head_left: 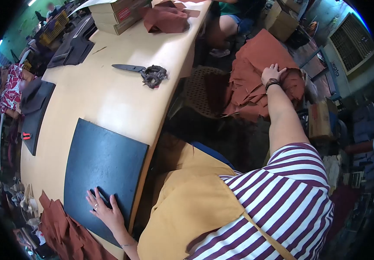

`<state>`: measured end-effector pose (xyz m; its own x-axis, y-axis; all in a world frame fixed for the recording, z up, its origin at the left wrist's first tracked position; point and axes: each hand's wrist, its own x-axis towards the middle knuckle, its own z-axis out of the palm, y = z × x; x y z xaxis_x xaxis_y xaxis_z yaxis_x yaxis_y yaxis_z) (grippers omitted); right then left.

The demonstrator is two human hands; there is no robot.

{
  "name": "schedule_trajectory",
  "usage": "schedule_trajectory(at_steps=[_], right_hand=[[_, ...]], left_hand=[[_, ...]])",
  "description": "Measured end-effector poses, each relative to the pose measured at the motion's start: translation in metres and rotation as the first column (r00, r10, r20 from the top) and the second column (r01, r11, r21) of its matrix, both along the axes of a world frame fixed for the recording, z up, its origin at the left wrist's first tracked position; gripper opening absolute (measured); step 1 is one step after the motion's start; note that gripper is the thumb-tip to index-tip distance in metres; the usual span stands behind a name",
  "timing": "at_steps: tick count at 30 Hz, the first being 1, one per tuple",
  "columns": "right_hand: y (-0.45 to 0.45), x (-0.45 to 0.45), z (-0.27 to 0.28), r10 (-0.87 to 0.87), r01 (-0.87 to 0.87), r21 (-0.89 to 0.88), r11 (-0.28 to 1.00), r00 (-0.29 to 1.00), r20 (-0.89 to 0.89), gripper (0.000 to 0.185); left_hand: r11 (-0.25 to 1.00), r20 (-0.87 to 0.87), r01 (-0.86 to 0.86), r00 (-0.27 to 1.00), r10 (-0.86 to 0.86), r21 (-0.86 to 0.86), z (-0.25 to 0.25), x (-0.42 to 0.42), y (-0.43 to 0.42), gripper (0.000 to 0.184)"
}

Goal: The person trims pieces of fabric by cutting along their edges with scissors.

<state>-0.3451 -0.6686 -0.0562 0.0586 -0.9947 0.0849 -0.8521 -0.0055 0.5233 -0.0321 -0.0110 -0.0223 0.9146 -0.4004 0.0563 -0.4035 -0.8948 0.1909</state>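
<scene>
My left hand (105, 213) lies with spread fingers on a dark rectangular board (104, 160) at the table's near edge. A ring shows on one finger. Beside the thumb is a dark patch; I cannot tell whether it is shadow or a small object. Reaching out to the side, my right hand (272, 75) rests on a pile of reddish-brown cut pieces (256, 56), which look like fabric or thin leather. Its fingers are slightly bent and apart on top of the pile. The pile sits by a chair with a perforated seat (202, 91).
Large scissors (130, 68) with wrapped handles lie on the pale table (109, 102). More reddish-brown material (59, 225) is bunched at its lower end, and another heap (165, 19) sits near cardboard boxes (117, 17). Other people sit at the far side and the top.
</scene>
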Motion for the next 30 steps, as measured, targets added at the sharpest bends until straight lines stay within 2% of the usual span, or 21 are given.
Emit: schedule_trajectory(at_steps=[2, 3, 4, 6, 8, 9, 10, 12, 13, 14, 15, 16, 17, 18, 19, 20, 21, 22, 24, 28, 30], right_hand=[[0.007, 0.007, 0.024, 0.073, -0.075, 0.002, 0.997, 0.979, 0.191, 0.039], [0.01, 0.014, 0.023, 0.18, -0.103, -0.21, 0.972, 0.901, 0.394, 0.041], [0.003, 0.024, 0.027, 0.21, -0.042, -0.283, 0.958, 0.776, 0.594, 0.041], [-0.021, 0.058, 0.039, 0.295, 0.096, -0.356, 0.93, 0.385, 0.875, 0.042], [-0.028, 0.1, 0.045, 0.512, 0.014, -0.513, 0.858, 0.045, 0.858, 0.044], [-0.007, 0.134, 0.058, 0.487, -0.033, -0.499, 0.866, -0.173, 0.856, 0.043], [0.027, 0.168, 0.077, 0.413, -0.089, -0.48, 0.873, -0.387, 0.824, 0.043], [0.101, 0.24, 0.104, 0.251, -0.236, -0.489, 0.84, -0.629, 0.736, 0.043], [0.13, 0.276, 0.098, 0.114, -0.372, -0.527, 0.764, -0.727, 0.677, 0.041], [0.174, 0.301, 0.1, -0.106, -0.552, -0.502, 0.666, -0.736, 0.669, 0.035], [0.232, 0.319, 0.101, -0.398, -0.778, -0.435, 0.454, -0.614, 0.682, 0.031], [0.284, 0.328, 0.101, -0.617, -0.934, -0.336, 0.119, -0.335, 0.713, 0.029], [0.333, 0.327, 0.099, -0.623, -0.946, -0.217, -0.24, -0.021, 0.782, 0.03], [0.36, 0.325, 0.092, -0.37, -0.789, -0.297, -0.538, -0.096, 0.924, 0.038], [0.389, 0.338, 0.059, 0.062, -0.731, -0.227, -0.643, -0.345, 0.936, 0.044], [0.413, 0.309, 0.081, 0.263, -0.778, -0.111, -0.618, -0.338, 0.904, 0.04], [0.428, 0.305, 0.06, 0.293, -0.738, -0.054, -0.672, -0.332, 0.897, 0.042], [0.438, 0.298, 0.052, 0.291, -0.736, -0.035, -0.676, -0.31, 0.905, 0.04], [0.452, 0.286, 0.028, 0.377, -0.733, -0.09, -0.674, -0.447, 0.811, 0.039], [0.452, 0.274, 0.026, 0.404, -0.73, -0.118, -0.673, -0.497, 0.768, 0.043], [0.45, 0.274, 0.027, 0.415, -0.732, -0.106, -0.673, -0.493, 0.764, 0.047]], left_hand=[[1.0, -0.009, 0.011, 1.0, -0.011, -0.005, 0.001, 0.0, 0.0, 0.056], [1.0, -0.015, 0.017, 1.0, -0.018, -0.013, 0.001, 0.001, 0.0, 0.056], [1.0, -0.018, 0.017, 1.0, -0.017, -0.023, 0.0, 0.002, -0.001, 0.056], [0.999, -0.023, 0.03, 0.999, -0.031, -0.031, 0.0, 0.004, -0.003, 0.056], [0.998, -0.023, 0.029, 0.999, -0.031, -0.047, 0.0, 0.006, -0.001, 0.057], [0.997, -0.019, 0.046, 0.999, -0.048, -0.065, 0.002, 0.006, -0.001, 0.057], [0.996, -0.013, 0.053, 0.998, -0.054, -0.077, 0.007, 0.005, -0.004, 0.057], [0.996, -0.005, 0.036, 0.999, -0.037, -0.077, 0.01, 0.003, -0.007, 0.056], [0.995, -0.014, 0.017, 1.0, -0.019, -0.103, 0.008, 0.003, -0.005, 0.056], [0.991, -0.022, 0.009, 1.0, -0.012, -0.132, 0.005, 0.003, -0.002, 0.057], [0.981, -0.023, -0.013, 1.0, 0.009, -0.192, 0.001, 0.004, 0.001, 0.056], [0.967, -0.025, -0.02, 1.0, 0.014, -0.253, -0.001, 0.005, 0.005, 0.056], [0.95, -0.046, -0.044, 0.998, 0.031, -0.308, 0.003, 0.002, 0.009, 0.059], [0.891, -0.016, -0.053, 0.999, 0.051, -0.45, 0.0, 0.001, 0.016, 0.06], [0.81, 0.013, -0.047, 0.998, 0.067, -0.585, -0.006, 0.003, 0.022, 0.062], [0.708, 0.037, -0.032, 0.996, 0.082, -0.705, -0.009, 0.003, 0.027, 0.064], [0.638, 0.064, -0.007, 0.994, 0.088, -0.77, -0.009, 0.001, 0.03, 0.069], [0.628, 0.11, 0.016, 0.988, 0.111, -0.778, -0.008, 0.0, 0.034, 0.069], [0.611, 0.191, 0.051, 0.967, 0.166, -0.79, -0.001, -0.004, 0.046, 0.07], [0.782, 0.214, 0.068, 0.973, 0.084, -0.619, 0.027, 0.01, 0.056, 0.062], [0.902, 0.136, 0.01, 0.989, 0.054, -0.431, 0.038, 0.025, 0.051, 0.055]])
